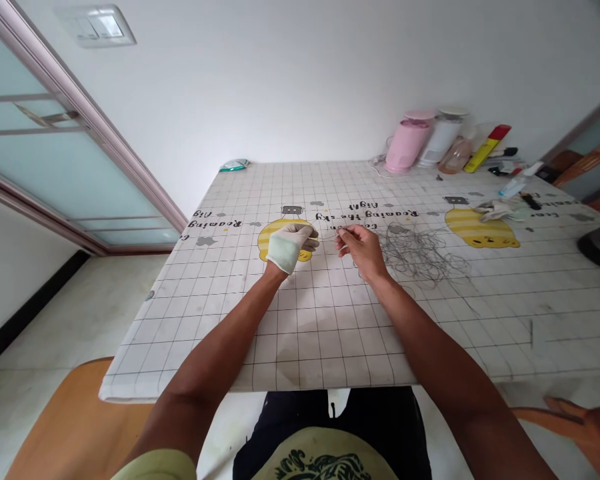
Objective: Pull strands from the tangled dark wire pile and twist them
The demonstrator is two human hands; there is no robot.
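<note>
My left hand (296, 241), in a pale whitish-green glove, is raised over the table with its fingers pinched together. Facing it a short gap to the right, my bare right hand (357, 245) is also closed in a pinch. Whatever thin thing the fingertips hold is too fine to make out. Just right of my right hand lies a loose tangle of thin dark grey wire or thread (423, 257), with stray ends spreading over the checked tablecloth (330, 320).
A pink cylinder-shaped device (406, 147), a white one (437, 140) and a yellow-red box (487, 148) stand by the wall. A crumpled glove or cloth (503, 210) lies at the right. A green packet (234, 165) sits at the far left corner. A wooden chair (75, 420) is at the left.
</note>
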